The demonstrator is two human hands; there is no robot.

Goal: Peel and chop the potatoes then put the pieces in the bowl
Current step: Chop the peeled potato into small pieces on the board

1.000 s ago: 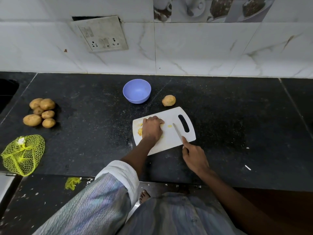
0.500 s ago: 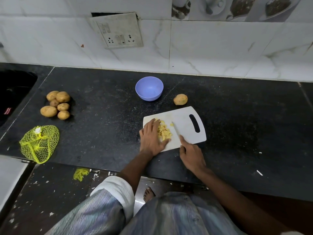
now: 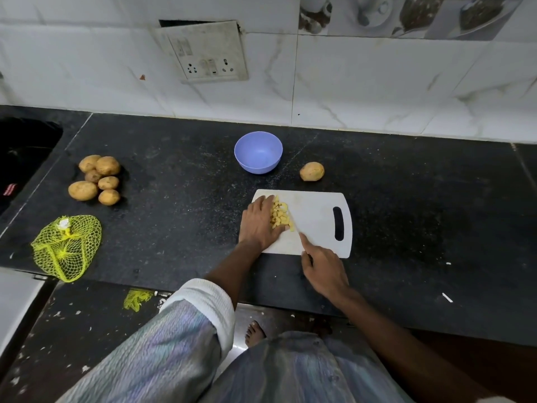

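Note:
A white cutting board lies on the black counter. On its left part sits a heap of yellow chopped potato pieces. My left hand lies flat on the board's left edge, its fingers cupped against the heap. My right hand grips a knife whose blade presses on the heap's right side. An empty purple bowl stands behind the board. A whole unpeeled potato rests to the bowl's right.
Several unpeeled potatoes are piled at the left. A yellow mesh bag lies near the counter's front left edge. A dark sink is at far left. A socket plate hangs on the tiled wall.
My left hand moved off the pieces and opened flat at their left side, uncovering the heap. The knife blade slid left against the heap. The camera view shifted left.

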